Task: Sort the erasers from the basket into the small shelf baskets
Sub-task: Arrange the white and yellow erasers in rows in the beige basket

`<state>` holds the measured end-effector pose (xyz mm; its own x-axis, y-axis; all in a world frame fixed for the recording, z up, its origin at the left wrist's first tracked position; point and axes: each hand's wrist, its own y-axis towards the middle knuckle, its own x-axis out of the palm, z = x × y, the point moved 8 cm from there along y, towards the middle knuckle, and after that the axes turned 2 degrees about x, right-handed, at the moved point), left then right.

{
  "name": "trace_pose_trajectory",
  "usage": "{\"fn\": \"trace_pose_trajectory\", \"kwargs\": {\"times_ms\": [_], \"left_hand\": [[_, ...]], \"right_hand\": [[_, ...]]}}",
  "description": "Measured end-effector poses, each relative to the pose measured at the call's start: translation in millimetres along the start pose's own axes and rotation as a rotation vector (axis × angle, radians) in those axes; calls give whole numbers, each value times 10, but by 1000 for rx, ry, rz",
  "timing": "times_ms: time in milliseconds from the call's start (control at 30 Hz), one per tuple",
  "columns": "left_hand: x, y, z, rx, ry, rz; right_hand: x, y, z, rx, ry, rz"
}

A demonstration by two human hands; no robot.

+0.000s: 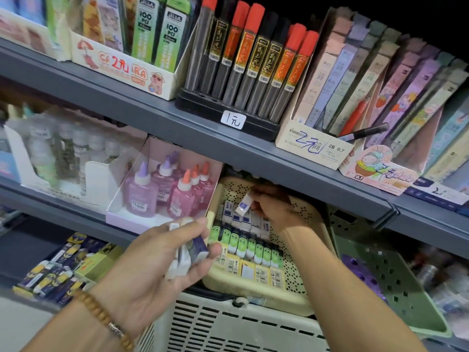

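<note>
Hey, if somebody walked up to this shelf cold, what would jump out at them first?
Probably the two hands in the middle: the right hand pinches a white eraser over the cream shelf basket, above its rows of white and green erasers. The left hand grips a bunch of erasers nearer the camera. After that, the red-capped lead tubes on the top shelf, behind a handwritten price tag.

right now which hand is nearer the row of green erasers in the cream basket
Left. The left hand, gripping several erasers, sits just beside the green erasers; the right hand pinches one eraser above the white row behind them.
</note>
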<state>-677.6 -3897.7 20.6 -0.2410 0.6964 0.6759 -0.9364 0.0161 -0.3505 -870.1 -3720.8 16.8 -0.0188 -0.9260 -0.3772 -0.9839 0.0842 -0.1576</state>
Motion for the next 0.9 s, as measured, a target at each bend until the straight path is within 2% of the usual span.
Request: {"fn": "trace_pose_trajectory", "kwargs": {"times_ms": [100, 233, 367, 400, 467, 600, 700, 733, 800, 867, 900], "left_hand": [[-78, 10, 17, 46, 91, 89], [-105, 17, 49, 115, 65, 104], [-68, 14, 40, 116, 84, 75], [-58, 11, 36, 120, 109, 68], [-48, 11, 36, 131, 151, 61], [2, 12, 70, 196, 264, 55], [26, 21, 53, 202, 277, 58], [24, 25, 33, 185, 256, 65], [18, 31, -3, 153, 231, 74], [19, 32, -25, 141, 287, 77], [26, 32, -32, 141, 325, 83]], "right_hand": [[305, 101, -1, 16, -70, -70], [453, 109, 24, 33, -128, -152], [282, -163, -202, -176, -302, -97], [265, -307, -256, -207, -271, -132], [315, -650, -340, -232, -167, -303], [456, -1278, -529, -358, -192, -599], [447, -1361, -530, -333, -190, -654], [403, -1335, -520, -287, -129, -645], [259, -1215, -475, -123, 166, -597], [46, -1070, -395, 23, 484, -477], [-76, -997, -334, 53, 513, -388]]}}
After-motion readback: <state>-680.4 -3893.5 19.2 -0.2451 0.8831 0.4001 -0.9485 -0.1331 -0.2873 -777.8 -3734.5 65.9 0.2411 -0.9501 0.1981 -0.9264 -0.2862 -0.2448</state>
